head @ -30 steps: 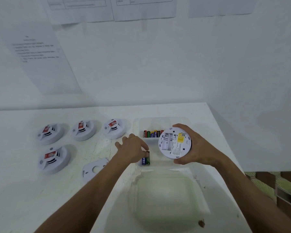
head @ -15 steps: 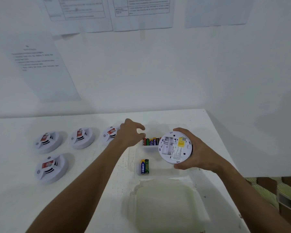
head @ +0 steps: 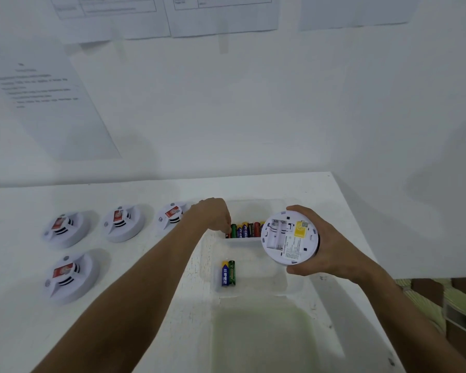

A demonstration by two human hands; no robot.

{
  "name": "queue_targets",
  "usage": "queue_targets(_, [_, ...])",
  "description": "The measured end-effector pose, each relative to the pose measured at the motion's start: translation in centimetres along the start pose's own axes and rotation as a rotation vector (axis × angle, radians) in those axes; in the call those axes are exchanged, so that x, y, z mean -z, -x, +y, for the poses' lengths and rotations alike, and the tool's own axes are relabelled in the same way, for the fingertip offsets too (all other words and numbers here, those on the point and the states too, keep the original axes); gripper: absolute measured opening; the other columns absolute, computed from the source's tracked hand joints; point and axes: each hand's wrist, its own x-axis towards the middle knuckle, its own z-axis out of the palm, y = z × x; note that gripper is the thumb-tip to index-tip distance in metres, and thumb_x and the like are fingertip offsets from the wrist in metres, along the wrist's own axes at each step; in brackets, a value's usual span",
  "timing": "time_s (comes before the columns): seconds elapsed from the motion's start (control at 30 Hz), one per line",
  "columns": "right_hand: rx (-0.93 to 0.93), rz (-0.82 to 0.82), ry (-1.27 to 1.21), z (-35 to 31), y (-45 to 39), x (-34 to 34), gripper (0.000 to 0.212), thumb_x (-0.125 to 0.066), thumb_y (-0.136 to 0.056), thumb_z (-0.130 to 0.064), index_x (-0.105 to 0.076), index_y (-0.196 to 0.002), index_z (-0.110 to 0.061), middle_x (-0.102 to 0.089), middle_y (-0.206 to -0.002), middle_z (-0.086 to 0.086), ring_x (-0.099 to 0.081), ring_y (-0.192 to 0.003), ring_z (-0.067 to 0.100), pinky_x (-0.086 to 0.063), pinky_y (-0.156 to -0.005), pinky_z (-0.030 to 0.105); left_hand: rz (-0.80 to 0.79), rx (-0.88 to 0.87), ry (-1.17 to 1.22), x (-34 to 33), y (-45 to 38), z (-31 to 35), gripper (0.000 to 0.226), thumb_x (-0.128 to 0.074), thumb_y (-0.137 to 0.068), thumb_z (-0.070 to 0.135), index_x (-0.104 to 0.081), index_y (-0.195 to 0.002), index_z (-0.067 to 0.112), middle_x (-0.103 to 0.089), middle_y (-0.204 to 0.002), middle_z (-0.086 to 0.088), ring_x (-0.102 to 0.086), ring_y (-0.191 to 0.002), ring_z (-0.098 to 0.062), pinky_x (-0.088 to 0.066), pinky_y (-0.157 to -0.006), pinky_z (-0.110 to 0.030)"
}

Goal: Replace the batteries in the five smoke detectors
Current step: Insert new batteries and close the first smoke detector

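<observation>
Head view, right hand (head: 331,246) gripping upturned smoke detector (head: 289,238), left hand (head: 213,215) fingers curled at tray batteries (head: 246,229), grip unclear

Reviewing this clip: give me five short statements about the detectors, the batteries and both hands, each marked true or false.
1. The right hand holds a detector with its back facing the camera. True.
2. Its battery slots are filled. False: they look empty.
3. Four detectors lie face up on the table. True.
4. The left hand rests on the two loose batteries in the near compartment. False: it reaches into the far compartment, at the row of batteries.
5. The loose pair are both red. False: one is blue and yellow, the other green.
</observation>
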Motion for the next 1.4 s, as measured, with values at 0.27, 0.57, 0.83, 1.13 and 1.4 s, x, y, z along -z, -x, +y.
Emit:
queue_targets(0.27, [-0.011,0.011,0.008,0.0,-0.1,0.3,0.099,-0.092,-0.050,-0.016,-0.043,-0.134,-0.035,-0.054,-0.125,-0.022,-0.055,-0.118,0.002,-0.052,-0.086,0.017,0.144,-0.008,0.241,0.5,1.9,0.4,0.032,-0.077,-0.081,0.021,-0.072,-0.110,0.009,-0.068,-0.112,-0.006,-0.062,-0.095,-0.021,-0.043,-0.060,-0.017])
queue_targets(0.57, [0.037,0.023,-0.021,-1.9,-0.8,-0.6,0.095,-0.091,-0.051,-0.011,-0.046,-0.131,-0.032,-0.056,-0.121,-0.022,-0.057,-0.113,-0.001,-0.051,-0.085,0.014,0.613,-0.196,0.679,2.2,8.5,2.5,0.018,-0.073,-0.084,0.023,-0.074,-0.102,0.018,-0.074,-0.100,0.003,-0.066,-0.087,-0.006,-0.046,-0.074,-0.011])
queue_targets(0.83, [0.093,0.024,-0.045,-3.1,-1.1,-1.8,0.095,-0.091,-0.050,-0.009,-0.047,-0.132,-0.031,-0.056,-0.122,-0.011,-0.059,-0.111,0.008,-0.054,-0.086,0.023,0.636,-0.362,0.797,0.8,11.2,4.4,0.020,-0.074,-0.083,0.021,-0.075,-0.102,0.015,-0.074,-0.091,0.004,-0.062,-0.075,0.009,-0.046,-0.069,-0.001])
queue_targets(1.13, [0.103,-0.048,-0.080,-3.7,-0.2,-0.7,0.097,-0.090,-0.056,0.004,-0.046,-0.136,-0.028,-0.054,-0.128,-0.009,-0.057,-0.117,0.012,-0.057,-0.087,0.030,0.380,-0.484,0.591,-0.2,11.3,3.3,0.066,-0.082,-0.069,0.043,-0.056,-0.130,0.040,-0.047,-0.120,0.011,-0.049,-0.104,0.001,-0.040,-0.080,-0.009])
queue_targets(1.4, [0.088,-0.097,-0.097,-3.4,-0.2,-0.5,0.094,-0.089,-0.058,0.001,-0.046,-0.137,-0.025,-0.055,-0.130,-0.002,-0.056,-0.120,0.017,-0.057,-0.091,0.037,0.307,-0.532,0.538,-0.9,10.8,2.8,0.084,-0.088,-0.063,0.037,-0.049,-0.137,0.038,-0.060,-0.115,0.008,-0.055,-0.095,-0.002,-0.044,-0.081,-0.012])
